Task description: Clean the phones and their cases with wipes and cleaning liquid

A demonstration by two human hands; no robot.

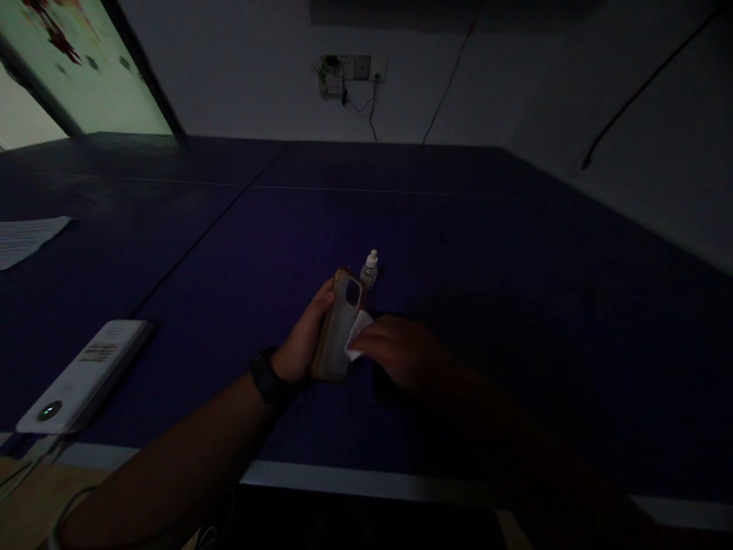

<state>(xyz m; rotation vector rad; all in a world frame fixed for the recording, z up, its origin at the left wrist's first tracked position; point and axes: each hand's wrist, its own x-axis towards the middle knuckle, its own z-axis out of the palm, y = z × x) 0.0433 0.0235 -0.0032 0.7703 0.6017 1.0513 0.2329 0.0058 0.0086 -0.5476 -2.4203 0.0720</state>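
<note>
Dark blue tabletop: phone case at centre. Left hand clasps its nine-o'clock edge, some fingers hidden; right hand, three o'clock, pinches white wipe over it. Case likely light, flexible; hold side rims. Dark object under right hand: indistinct. Dropper bottle, one o'clock: contents unclear.

A broad, dark watch (strap dark too) circles the bare left forearm.

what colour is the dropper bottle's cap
White; the dropper bottle's cap shows best in the head view.
</note>
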